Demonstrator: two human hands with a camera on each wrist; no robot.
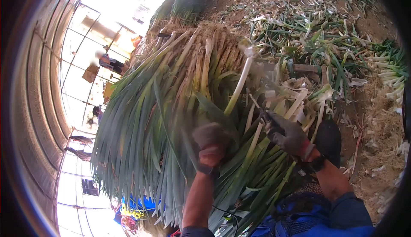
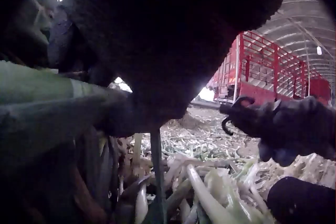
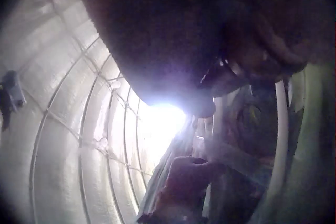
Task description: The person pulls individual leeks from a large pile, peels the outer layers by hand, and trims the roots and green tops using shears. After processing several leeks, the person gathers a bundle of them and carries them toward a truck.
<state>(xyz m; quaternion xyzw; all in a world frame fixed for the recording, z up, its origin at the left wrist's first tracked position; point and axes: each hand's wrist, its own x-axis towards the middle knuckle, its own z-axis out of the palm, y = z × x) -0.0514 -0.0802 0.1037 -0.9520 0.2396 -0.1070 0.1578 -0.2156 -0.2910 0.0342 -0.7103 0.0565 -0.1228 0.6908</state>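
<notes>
My gloved left hand (image 1: pixel 212 138), blurred in the head view, grips a leek whose pale stalk (image 1: pixel 240 80) slants up and right towards its blurred root end. In the left wrist view the dark left hand (image 2: pixel 168 40) is curled round a thick green stem (image 2: pixel 42 90). To its right, my gloved right hand (image 1: pixel 287 136) holds a dark-handled tool (image 1: pixel 265 115) with a thin blade pointing up and left. The left wrist view shows the right hand (image 2: pixel 299 127) with dark hooked parts of the tool (image 2: pixel 231 111). Its fingers are mostly shadowed in the right wrist view.
A large heap of leeks (image 1: pixel 145 108) spreads on the left, roots upward. Cut leaves (image 1: pixel 317 35) litter the ground behind, and trimmed leeks (image 1: pixel 391 72) lie far right. A dark shoe (image 1: pixel 329 140) is beside the right hand. A red slatted truck (image 2: pixel 262 69) stands in the background.
</notes>
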